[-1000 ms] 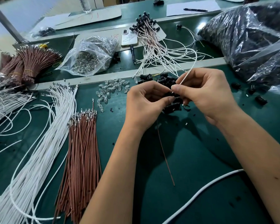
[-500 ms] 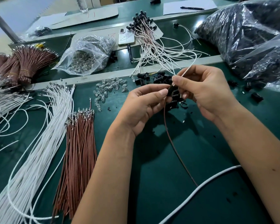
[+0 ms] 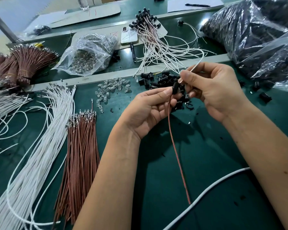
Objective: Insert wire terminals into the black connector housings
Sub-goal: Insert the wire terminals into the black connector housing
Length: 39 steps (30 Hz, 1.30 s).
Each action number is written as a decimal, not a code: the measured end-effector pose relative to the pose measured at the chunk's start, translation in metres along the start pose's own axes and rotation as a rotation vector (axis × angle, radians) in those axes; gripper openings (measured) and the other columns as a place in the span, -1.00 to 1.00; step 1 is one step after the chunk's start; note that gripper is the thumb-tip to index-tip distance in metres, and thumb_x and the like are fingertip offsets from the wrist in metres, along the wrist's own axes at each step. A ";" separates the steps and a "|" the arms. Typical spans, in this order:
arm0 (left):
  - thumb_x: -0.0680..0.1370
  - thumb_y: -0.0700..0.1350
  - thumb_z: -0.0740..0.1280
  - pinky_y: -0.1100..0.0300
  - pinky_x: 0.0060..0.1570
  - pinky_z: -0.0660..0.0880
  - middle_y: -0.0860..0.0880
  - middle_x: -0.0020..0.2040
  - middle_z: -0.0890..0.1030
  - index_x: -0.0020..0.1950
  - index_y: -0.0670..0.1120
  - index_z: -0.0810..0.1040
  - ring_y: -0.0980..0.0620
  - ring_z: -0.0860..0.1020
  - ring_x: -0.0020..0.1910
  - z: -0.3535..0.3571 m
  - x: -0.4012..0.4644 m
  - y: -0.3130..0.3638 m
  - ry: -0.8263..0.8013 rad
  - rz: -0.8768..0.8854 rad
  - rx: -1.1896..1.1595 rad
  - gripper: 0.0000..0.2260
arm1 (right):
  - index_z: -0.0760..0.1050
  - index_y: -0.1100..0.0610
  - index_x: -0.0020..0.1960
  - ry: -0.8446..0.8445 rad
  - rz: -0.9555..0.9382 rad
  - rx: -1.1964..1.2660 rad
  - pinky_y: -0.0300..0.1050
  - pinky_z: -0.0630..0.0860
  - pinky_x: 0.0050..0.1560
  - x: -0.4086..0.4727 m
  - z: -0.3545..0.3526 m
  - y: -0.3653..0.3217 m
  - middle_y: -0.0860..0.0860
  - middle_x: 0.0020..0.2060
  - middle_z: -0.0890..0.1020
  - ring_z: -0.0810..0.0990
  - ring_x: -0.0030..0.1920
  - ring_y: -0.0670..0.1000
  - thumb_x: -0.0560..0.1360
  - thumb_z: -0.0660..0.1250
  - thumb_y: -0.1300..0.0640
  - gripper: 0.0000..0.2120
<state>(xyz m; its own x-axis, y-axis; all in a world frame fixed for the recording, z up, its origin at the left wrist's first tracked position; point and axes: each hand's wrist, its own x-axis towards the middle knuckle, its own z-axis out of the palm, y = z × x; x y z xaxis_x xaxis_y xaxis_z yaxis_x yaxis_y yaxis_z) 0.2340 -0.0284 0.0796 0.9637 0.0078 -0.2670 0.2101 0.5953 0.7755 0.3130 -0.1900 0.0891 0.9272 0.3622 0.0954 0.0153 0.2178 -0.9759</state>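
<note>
A black connector housing [image 3: 175,87] is pinched at the fingertips of the left hand [image 3: 150,112], lifted off the green surface [image 3: 214,163]. A brown wire [image 3: 176,146] hangs down from its lower end, past the left palm, and its far tip rests on the surface near a grey cable [image 3: 211,188]. A white wire [image 3: 194,68] is gripped between thumb and forefinger of the right hand [image 3: 214,90], its lower end brought to the top of the housing; whether the terminal is seated cannot be told, as the fingers cover it.

To be done well, the housing should be held steady and square, the white wire gripped close behind its terminal so it is not buckled, and the terminal lined up with the free cavity before it is pushed straight in. A light tug afterwards would likely confirm the lock.

The housing is seen as a small, dark, roughly cylindrical moulding, matt and plain. Just beyond both hands a loose heap of housings [image 3: 158,79] is spread; farther beyond, finished assemblies [image 3: 150,30] are piled. Out past the left hand, bundles of brown wires [image 3: 81,146] and white wires [image 3: 45,138] are laid ready, terminals glinting at their far ends.
</note>
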 end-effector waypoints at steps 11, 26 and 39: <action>0.48 -0.15 0.38 0.36 -0.31 0.56 -0.21 -0.14 0.69 -0.08 -0.29 0.71 0.05 0.62 -0.32 0.002 -0.004 0.005 -0.072 -0.120 -0.160 -0.78 | 0.62 0.17 -0.17 0.041 -0.060 -0.038 -0.27 0.51 -0.42 -0.001 0.000 -0.004 0.02 -0.37 0.68 0.58 -0.43 -0.06 0.48 0.55 0.25 -0.88; 0.37 -0.24 0.44 0.42 -0.37 0.48 -0.15 -0.26 0.68 -0.20 -0.17 0.71 0.12 0.57 -0.42 0.004 -0.003 0.001 0.066 0.016 0.061 -0.93 | 0.62 0.13 -0.17 0.027 -0.119 -0.150 -0.24 0.53 -0.42 -0.002 -0.001 -0.003 0.08 -0.34 0.71 0.60 -0.43 -0.03 0.46 0.58 0.21 -0.86; 0.37 -0.24 0.44 0.40 -0.47 0.46 -0.16 -0.25 0.67 -0.05 -0.22 0.63 0.13 0.53 -0.44 0.002 -0.004 0.003 0.054 -0.020 0.030 -0.82 | 0.61 0.20 -0.14 -0.021 -0.079 -0.121 -0.26 0.50 -0.45 0.000 -0.003 -0.003 0.07 -0.34 0.71 0.58 -0.44 -0.04 0.43 0.58 0.21 -0.85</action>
<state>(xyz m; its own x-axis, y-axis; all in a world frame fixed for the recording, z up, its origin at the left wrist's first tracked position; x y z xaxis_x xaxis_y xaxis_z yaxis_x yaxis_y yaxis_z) 0.2314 -0.0279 0.0837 0.9491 0.0403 -0.3125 0.2348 0.5712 0.7865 0.3137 -0.1937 0.0915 0.9135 0.3669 0.1759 0.1344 0.1359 -0.9816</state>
